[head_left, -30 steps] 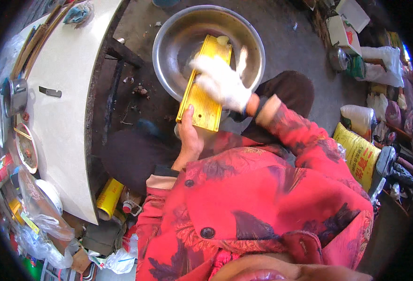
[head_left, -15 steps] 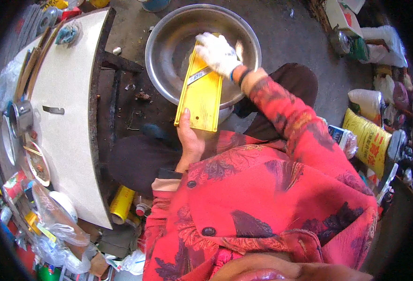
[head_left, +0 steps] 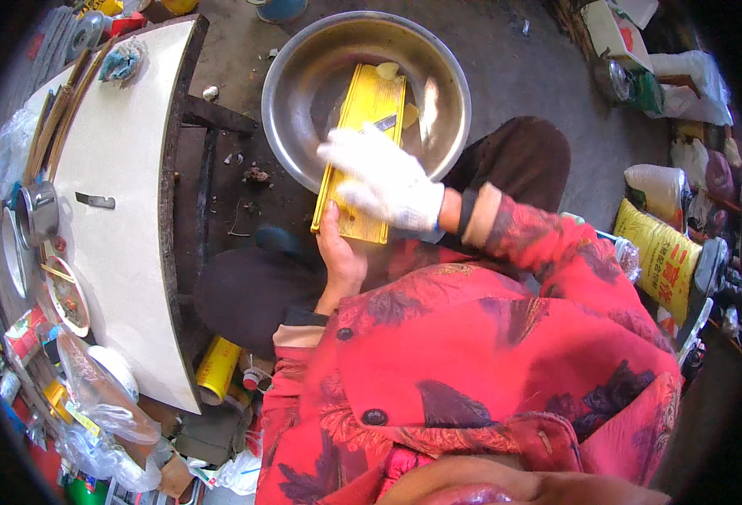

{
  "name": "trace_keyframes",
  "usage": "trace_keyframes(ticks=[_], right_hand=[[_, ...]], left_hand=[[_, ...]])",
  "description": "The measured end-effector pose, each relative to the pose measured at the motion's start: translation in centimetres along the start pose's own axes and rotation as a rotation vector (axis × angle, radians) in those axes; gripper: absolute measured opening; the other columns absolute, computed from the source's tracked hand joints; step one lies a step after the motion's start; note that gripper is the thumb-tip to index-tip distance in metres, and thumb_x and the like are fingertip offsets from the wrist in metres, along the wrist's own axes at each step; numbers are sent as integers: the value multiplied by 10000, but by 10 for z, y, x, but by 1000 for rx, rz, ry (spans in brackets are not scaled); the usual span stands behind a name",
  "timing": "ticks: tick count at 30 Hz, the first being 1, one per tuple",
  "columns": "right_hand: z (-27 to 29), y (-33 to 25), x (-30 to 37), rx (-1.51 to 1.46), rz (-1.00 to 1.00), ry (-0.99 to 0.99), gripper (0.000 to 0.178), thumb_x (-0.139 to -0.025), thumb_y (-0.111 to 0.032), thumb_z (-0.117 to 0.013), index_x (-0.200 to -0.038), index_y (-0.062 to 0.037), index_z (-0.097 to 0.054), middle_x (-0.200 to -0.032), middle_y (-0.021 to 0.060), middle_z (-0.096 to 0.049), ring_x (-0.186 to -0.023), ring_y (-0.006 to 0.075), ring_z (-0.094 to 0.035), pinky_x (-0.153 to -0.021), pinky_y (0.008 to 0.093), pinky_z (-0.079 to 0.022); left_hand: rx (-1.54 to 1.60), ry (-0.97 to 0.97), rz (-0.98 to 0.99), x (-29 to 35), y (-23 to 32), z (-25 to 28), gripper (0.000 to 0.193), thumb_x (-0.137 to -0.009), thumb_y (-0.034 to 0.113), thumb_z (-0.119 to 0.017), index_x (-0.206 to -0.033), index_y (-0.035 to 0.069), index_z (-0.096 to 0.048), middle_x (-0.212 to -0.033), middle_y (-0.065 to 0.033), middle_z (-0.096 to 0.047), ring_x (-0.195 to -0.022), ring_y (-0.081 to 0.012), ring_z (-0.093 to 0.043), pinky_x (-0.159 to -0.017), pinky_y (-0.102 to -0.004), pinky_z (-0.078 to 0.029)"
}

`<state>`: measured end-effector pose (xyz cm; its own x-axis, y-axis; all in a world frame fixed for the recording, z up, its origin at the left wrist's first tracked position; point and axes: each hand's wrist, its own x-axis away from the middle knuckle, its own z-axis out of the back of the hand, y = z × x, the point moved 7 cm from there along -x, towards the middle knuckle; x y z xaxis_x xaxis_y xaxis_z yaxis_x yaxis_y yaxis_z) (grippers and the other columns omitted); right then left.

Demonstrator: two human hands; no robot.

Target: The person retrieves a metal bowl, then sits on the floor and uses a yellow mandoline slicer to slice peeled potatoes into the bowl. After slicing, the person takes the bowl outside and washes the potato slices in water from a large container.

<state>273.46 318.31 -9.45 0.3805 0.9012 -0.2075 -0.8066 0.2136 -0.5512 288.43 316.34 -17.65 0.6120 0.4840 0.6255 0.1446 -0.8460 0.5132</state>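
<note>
Slicer board, yellow and long, is leaning with its far end inside the steel basin and its near end coming back toward my lap; its long axis is running away from me, tilting slightly rightward at the top; pale slices are lying at its upper end in the basin. My left hand is gripping the near end from below, bare fingers curling up around the bottom edge, thumb pressing its left edge; it is holding the board steady. My right hand, in a white glove, is lying across the lower half of the board, palm down, fingers spreading leftward; whatever it is pressing underneath is hidden, so I cannot tell if it is holding anything. The right hand is lying farther up the board, nearer the blade slot, which is sitting just above the glove. Beyond, the basin is resting on the grey ground; a white table is standing to my left, and a yellow sack is leaning well off to my right.
</note>
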Motion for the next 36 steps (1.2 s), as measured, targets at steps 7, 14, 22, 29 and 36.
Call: trace_keyframes(ticks=[7, 14, 22, 29, 36], right_hand=[[-24, 49, -12, 478, 34, -256, 393, -950, -295, -461, -1274, -82, -530, -1339, 181, -489, -1193, 356, -477, -1037, 504, -339], [-8, 78, -23, 52, -381, -124, 443, -922, -320, -478, -1287, -71, -517, -1379, 186, -454, -1253, 366, -430, -1073, 434, -316], [-16, 28, -6, 156, 1, -125, 436, -886, -296, -534, -1259, -71, -539, -1318, 190, -502, -1259, 363, -443, -1053, 504, -330], [-10, -3, 3, 45, 71, -3, 428, -854, -289, -539, -1196, -33, -563, -1178, 221, -546, -1127, 380, -510, -995, 476, -376], [-25, 61, -16, 162, -103, -177, 416, -905, -295, -515, -1267, -95, -553, -1395, 180, -445, -1297, 376, -387, -1095, 489, -267]], left_hand=[[2, -21, -29, -1, 6, -8, 451, -973, 322, -462, -1307, 20, -479, -1204, -87, -584, -1059, -218, -595, -912, -368, -474], [42, 23, 64, 1, -1, -4, 443, -978, 316, -443, -1301, 15, -482, -1251, -99, -570, -1102, -230, -581, -927, -376, -469], [-8, -29, 49, -2, -3, -1, 448, -977, 351, -434, -1303, 47, -478, -1212, -82, -588, -1105, -227, -578, -936, -386, -468], [19, -2, -9, -1, 1, -3, 416, -982, 335, -449, -1267, 40, -514, -1157, -58, -601, -1048, -185, -588, -903, -358, -471], [46, -43, -17, 1, 4, -8, 444, -978, 344, -457, -1290, 31, -494, -1179, -63, -586, -1070, -194, -574, -934, -363, -453]])
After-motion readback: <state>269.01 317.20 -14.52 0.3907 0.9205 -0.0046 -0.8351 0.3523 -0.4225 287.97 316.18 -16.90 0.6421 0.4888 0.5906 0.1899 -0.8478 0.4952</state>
